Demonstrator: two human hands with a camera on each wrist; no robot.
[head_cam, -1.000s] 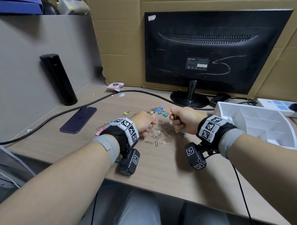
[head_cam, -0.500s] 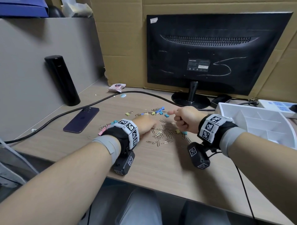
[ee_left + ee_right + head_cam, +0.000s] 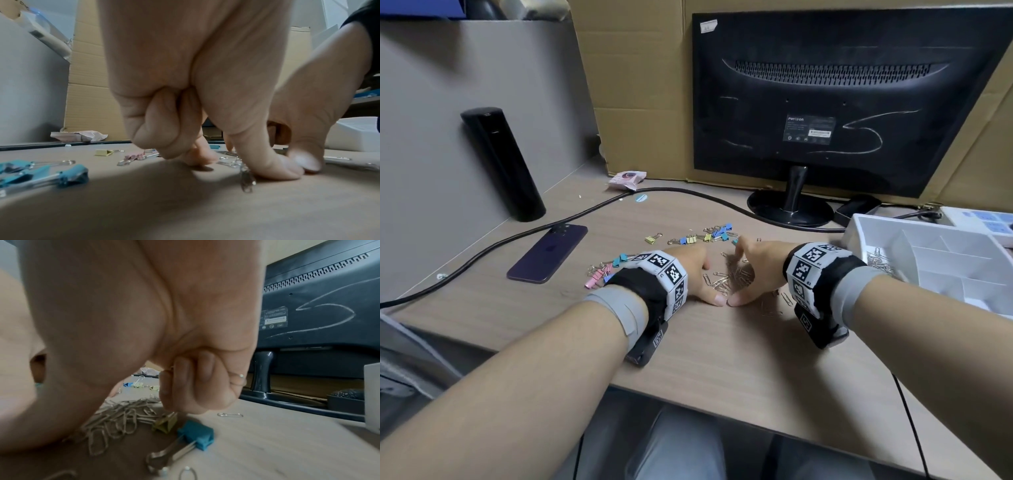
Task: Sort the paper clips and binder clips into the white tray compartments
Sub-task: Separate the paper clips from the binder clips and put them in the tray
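A heap of silver paper clips (image 3: 736,275) lies mid-desk between my two hands. My left hand (image 3: 693,270) curls round its left side, thumb tip pressed on the desk beside a clip (image 3: 246,180). My right hand (image 3: 760,267) curls round the right side, and a clip wire (image 3: 238,379) shows in its bent fingers. The two thumb tips meet at the heap's near edge. Coloured binder clips lie beyond the hands (image 3: 717,234) and left of my left wrist (image 3: 604,270). The white tray (image 3: 859,229) stands at right with paper clips (image 3: 880,263) in one compartment.
A purple phone (image 3: 548,253) lies to the left, with a black cable (image 3: 592,209) curving behind it. A black bottle (image 3: 503,164) stands at the partition. The monitor's stand (image 3: 791,205) sits behind the clips. A blue binder clip (image 3: 195,436) lies under my right hand.
Both hands have come down from raised fists onto the desk and closed in around the paper clip heap, so the thumbs now touch.
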